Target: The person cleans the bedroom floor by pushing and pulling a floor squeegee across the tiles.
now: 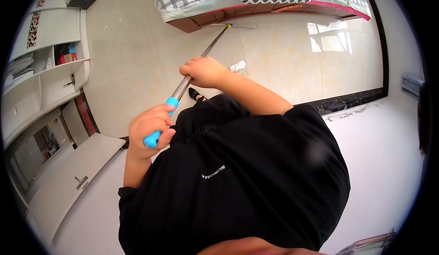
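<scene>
My left hand is wrapped around the blue grip at the near end of a long-handled mop. Further up, my right hand is closed around the metal pole of the same mop. The pole slants away over the floor to a yellow joint. A thin, wide, pale head lies flat on the tiles against the foot of the bed; whether it is a mop pad or a squeegee blade I cannot tell. A crumpled white scrap lies on the floor just past my right wrist.
The bed has a wooden base and checked bedding. White shelving with small items runs along the left, beside a white door. Glossy beige tiles cover the floor, and black skirting edges the right wall.
</scene>
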